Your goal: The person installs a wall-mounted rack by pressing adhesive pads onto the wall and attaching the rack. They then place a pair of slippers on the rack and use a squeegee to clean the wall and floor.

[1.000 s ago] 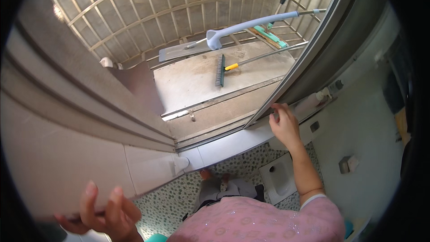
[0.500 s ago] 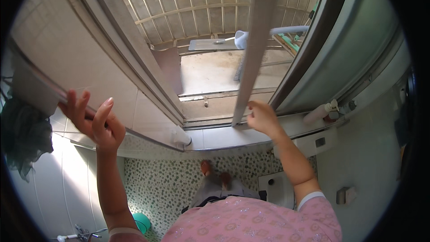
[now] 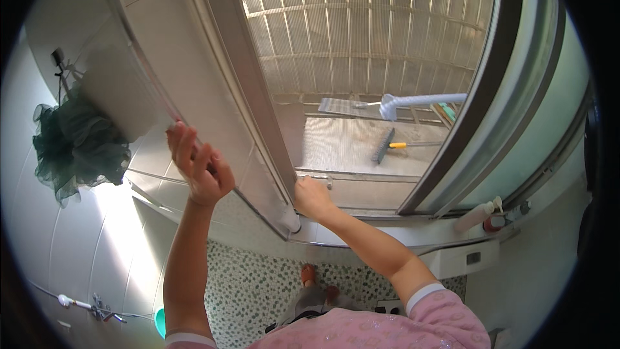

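My right hand [image 3: 314, 197] is closed against the lower left end of the window opening, its fingers on the upright frame of a sliding panel [image 3: 236, 39]. That panel looks like a mesh screen, with fine lines over the view behind it; the fingertips are partly hidden. Farther left, my left hand [image 3: 203, 168] is raised, fingers loosely bent and apart, nearest to the thin shiny edge of a wall panel [image 3: 152, 77]. It holds nothing that I can see.
Behind the opening lie a brush with a yellow collar [image 3: 386, 145], a pale blue handled tool [image 3: 413, 100] and metal bars [image 3: 349, 26]. Frosted glass [image 3: 546, 90] stands at right. Bottles [image 3: 476, 215] line the sill. A dark green mesh sponge [image 3: 84, 142] hangs left.
The upright frame has slid from the middle of the opening to its left side, with my right hand on it. My left hand's fingers have bent a little more. The view has shifted left.
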The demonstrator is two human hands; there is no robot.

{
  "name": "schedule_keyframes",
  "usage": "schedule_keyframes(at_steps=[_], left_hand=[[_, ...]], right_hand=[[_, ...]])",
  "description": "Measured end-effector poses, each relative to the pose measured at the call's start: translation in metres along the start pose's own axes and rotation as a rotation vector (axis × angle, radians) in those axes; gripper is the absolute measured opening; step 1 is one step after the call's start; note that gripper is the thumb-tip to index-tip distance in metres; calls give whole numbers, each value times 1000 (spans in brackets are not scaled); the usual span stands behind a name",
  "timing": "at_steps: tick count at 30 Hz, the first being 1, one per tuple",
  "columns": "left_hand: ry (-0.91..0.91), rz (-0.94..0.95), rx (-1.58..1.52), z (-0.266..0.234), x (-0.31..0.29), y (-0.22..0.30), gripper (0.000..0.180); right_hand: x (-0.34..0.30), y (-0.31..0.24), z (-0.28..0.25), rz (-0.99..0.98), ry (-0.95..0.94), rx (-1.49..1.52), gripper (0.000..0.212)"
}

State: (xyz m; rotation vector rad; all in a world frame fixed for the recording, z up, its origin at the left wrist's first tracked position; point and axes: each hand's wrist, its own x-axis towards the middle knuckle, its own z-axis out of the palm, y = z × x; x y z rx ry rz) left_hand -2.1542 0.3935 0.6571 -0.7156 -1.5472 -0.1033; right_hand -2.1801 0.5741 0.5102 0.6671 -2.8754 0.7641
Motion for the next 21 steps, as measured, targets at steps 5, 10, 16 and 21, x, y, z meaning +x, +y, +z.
schedule_keyframes(at_steps=[5,10,16,21], left_hand=[[-84,53,31,-6,1,0,31],[-88,33,59,-6,1,2,24],[-194,-184,97,-11,-10,19,46],[-305,-656,-340,-58,-83,107,53]], right_hand=[[8,-12,12,-42,32,2,12],[4,-10,-12,-29,-111,-85,20],[-33,-48,-133,-399,249,592,31],[-69,-107,-207,-761,847,781,30]])
